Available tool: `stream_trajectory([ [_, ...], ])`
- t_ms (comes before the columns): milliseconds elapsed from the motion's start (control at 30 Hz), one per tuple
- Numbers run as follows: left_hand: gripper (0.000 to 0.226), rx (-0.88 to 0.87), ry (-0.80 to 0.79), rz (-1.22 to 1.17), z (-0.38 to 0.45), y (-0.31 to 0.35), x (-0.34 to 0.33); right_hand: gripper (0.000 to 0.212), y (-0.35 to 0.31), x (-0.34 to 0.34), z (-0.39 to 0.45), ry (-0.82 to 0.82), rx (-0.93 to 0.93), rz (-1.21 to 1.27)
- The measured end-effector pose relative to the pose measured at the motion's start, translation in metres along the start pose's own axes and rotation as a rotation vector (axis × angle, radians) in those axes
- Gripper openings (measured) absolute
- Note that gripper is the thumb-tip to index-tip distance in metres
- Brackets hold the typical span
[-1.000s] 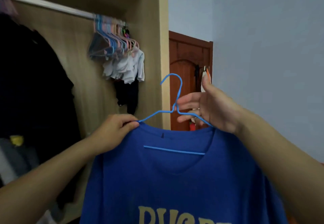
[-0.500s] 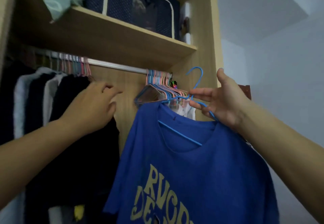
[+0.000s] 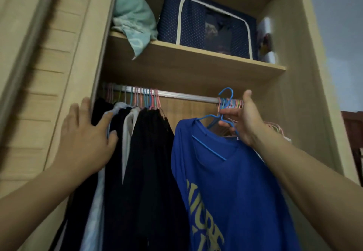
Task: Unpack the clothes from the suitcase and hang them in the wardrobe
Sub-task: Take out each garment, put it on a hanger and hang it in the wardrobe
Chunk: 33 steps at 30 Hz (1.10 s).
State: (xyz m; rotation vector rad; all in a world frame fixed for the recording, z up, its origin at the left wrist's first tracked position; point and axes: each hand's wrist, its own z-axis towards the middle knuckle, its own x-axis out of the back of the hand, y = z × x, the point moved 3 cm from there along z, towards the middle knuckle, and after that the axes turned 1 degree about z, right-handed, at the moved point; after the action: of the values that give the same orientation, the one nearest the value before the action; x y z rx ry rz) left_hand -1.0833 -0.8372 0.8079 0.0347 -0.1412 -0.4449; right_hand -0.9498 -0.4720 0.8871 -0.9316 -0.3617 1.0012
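Blue T-shirt (image 3: 235, 182) on hanger (image 3: 214, 118), pinched by R hand (image 3: 246, 121) just below rail (image 3: 186, 95); L hand (image 3: 86, 135) spread flat vs dark garments (image 3: 145, 162).

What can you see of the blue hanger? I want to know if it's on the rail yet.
The blue hanger is thin coated wire with a curved hook, sloping shoulders and a straight lower bar. It carries the blue T-shirt, tilted down to the left. The right hand pinches its neck. The hook is level with the rail; whether it has caught cannot be told.
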Motion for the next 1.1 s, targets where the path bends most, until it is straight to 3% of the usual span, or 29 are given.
stream_trajectory([
  [267,0.056,0.011,0.051,0.186,0.066,0.042,-0.019,0.106,0.034,-0.019,0.067,-0.043,-0.068,0.050],
  [400,0.054,0.080,0.070,0.236,0.078,0.053,-0.027,0.097,0.038,-0.039,0.100,-0.058,-0.090,0.059],
  [567,0.040,0.103,0.183,0.243,0.072,0.046,-0.038,0.103,0.028,-0.073,0.141,-0.080,-0.083,0.034],
  [833,0.048,0.130,0.271,0.319,0.071,0.036,-0.040,0.112,0.023,-0.088,0.215,-0.083,-0.105,0.012],
  [1100,0.052,0.128,0.274,0.360,0.069,0.036,-0.043,0.102,0.061,-0.080,0.248,-0.149,-0.202,-0.040],
])
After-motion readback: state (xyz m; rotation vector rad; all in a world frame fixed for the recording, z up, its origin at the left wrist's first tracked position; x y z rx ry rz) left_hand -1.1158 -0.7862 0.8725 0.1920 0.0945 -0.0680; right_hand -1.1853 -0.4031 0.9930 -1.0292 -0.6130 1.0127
